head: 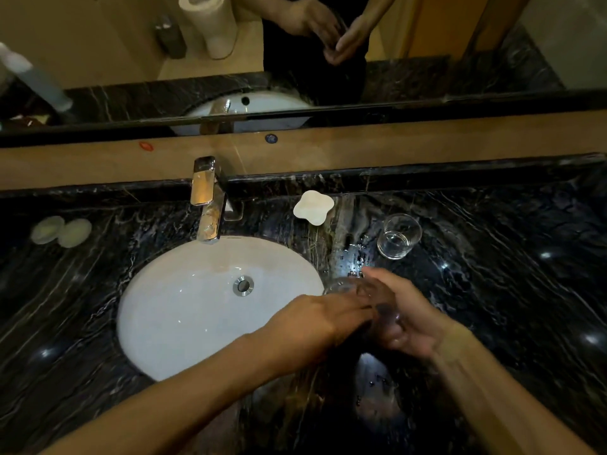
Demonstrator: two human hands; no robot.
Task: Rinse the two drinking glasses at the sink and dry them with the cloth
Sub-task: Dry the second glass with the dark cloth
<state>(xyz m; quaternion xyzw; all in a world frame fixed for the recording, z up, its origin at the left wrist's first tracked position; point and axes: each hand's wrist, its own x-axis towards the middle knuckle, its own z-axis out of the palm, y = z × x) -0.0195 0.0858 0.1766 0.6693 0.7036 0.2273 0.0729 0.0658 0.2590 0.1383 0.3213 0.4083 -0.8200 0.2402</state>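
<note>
A clear drinking glass [341, 285] lies tilted between my hands, just right of the white sink basin [184, 310], with its rim toward the basin. My right hand [407, 320] grips it from the right, fingers curled round its body. My left hand [315, 320] comes in from the left and holds what looks like a dark cloth [381, 311] against the glass; motion blur hides the fingertips. The second glass [399, 236] stands upright on the black marble counter [509, 257], behind my right hand. No water runs from the chrome tap [208, 205].
A white flower-shaped soap dish [313, 206] sits behind the basin near the tap. Two pale round pads [60, 231] lie at the far left. Water drops spot the counter around the hands. A mirror [295, 44] runs along the back wall.
</note>
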